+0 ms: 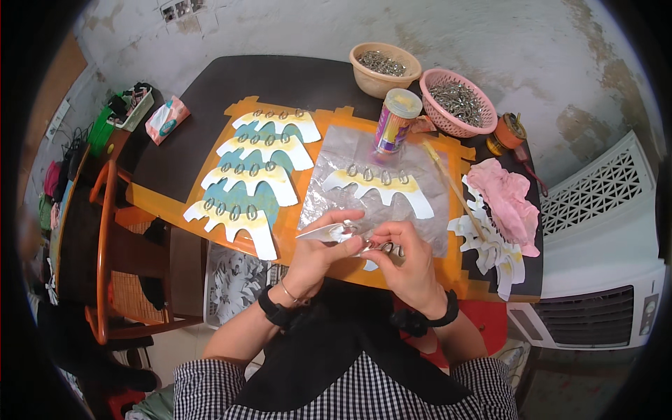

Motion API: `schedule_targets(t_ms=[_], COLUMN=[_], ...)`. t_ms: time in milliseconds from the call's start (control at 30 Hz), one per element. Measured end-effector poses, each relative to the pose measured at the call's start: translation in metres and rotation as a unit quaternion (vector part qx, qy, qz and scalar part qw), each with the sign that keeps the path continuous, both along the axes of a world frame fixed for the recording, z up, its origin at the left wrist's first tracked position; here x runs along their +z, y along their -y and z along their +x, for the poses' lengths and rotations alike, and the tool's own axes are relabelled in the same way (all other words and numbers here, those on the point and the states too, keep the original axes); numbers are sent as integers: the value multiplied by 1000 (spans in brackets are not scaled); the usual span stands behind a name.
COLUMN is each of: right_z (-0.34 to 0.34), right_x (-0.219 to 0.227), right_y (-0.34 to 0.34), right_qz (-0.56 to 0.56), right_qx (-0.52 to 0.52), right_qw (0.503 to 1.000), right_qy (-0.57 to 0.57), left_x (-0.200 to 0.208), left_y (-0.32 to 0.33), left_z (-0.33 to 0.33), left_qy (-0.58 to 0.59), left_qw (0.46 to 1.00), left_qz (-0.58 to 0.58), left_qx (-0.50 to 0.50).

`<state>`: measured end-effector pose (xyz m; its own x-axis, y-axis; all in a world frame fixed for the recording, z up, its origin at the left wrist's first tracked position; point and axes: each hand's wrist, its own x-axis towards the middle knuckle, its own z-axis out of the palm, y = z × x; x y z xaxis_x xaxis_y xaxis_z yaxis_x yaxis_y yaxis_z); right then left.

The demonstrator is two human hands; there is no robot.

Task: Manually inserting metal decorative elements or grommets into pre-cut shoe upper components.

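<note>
Both hands meet over the near edge of the table. My left hand (316,260) has its thumb and fingers closed on a folded white scalloped piece (316,233). My right hand (409,260) pinches the same piece at its other end, by small metal loops (389,248); the fingers hide part of it. Just beyond lies another white scalloped piece (414,200) with a yellowish band and a row of metal loops, on a grey plastic-like sheet (323,183). Several similar pieces overlap in a column to the left, the nearest white piece (260,232) among them.
A beige basket (362,75) and pink basket (448,131) of metal parts stand at the back. A lidded jar (393,129), thin stick (458,196), pink cloth (504,203) and white strips (500,262) sit to the right. Left are a tissue pack (168,120) and chair (102,259).
</note>
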<state>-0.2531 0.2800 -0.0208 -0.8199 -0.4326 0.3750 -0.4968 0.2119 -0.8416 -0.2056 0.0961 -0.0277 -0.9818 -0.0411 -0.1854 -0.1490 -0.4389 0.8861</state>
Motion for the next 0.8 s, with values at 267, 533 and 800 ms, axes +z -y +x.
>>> schedule_targets(t_ms=[267,533,800], right_z=[-23,-35,-38], right_x=[-1,-21,-21], right_y=[5,7,7], right_qz=[8,-66,-60], right_qx=[85,63,120], right_qw=[996,981,964], right_qy=[16,170,230], left_x=[-7,-16,-20], left_y=[0,2,5], left_z=[-4,-14,-19], left_qy=[108,12,12], left_qw=[985,996,999], left_qz=[129,87,-41], left_qx=[-48,3,31])
